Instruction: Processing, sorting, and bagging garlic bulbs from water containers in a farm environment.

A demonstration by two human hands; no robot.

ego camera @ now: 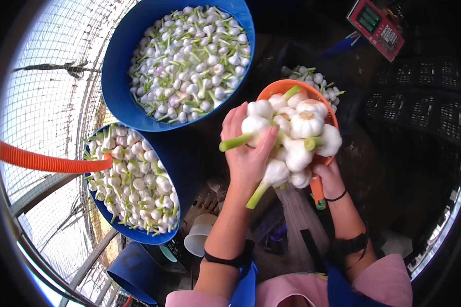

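Note:
An orange plastic strainer (272, 87), heaped with white garlic bulbs (307, 123) on short green stems, is held up before my chest. My right hand (331, 179) grips it close to its handle, which points down toward me. On the left side of the heap, my left hand (247, 153) cups several bulbs, fingers spread around them and thumb across the front. One bulb (274, 172) hangs at the lower edge with its stem pointing down. The heap hides most of the strainer's inside.
A large blue tub (115, 76) of garlic stands at the upper left. Below it, an orange corrugated hose (53, 159) runs into a second garlic-filled blue tub (138, 238). Loose garlic (311, 76) lies beyond the strainer. A red digital scale display (376, 28) and black crates (411, 92) are at right.

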